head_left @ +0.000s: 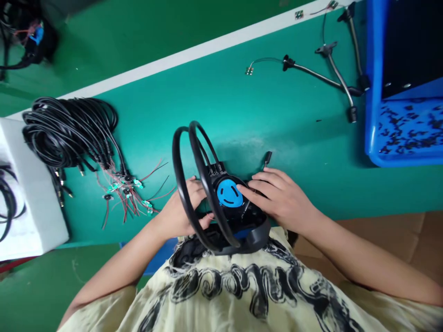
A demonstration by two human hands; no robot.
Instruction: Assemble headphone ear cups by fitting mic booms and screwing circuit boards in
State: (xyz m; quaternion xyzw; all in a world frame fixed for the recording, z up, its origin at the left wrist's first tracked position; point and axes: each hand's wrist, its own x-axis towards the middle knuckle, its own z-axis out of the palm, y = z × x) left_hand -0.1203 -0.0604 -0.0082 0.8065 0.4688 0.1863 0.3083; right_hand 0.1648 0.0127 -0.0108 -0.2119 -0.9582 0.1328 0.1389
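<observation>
A black headset [204, 184] with two hoop-shaped headband bars stands at the table's front edge, close to my body. One ear cup lies open side up and shows a blue slotted plate [229, 193]. My left hand [188, 210] grips this ear cup from the left, fingers behind it and thumb in front, partly hidden by the bars. My right hand [277, 196] lies at the cup's right side, index finger reaching to the blue plate. Under its curled fingers runs a thin gooseneck microphone, whose black tip [268, 157] sticks out beyond them. The second ear cup is mostly hidden.
Coiled black cables [69, 131] with stripped wires and small green boards [138, 183] lie left, beside a white box [38, 189]. Several gooseneck microphones [335, 69] lie at the upper right, by a blue tray [374, 147] holding small black parts.
</observation>
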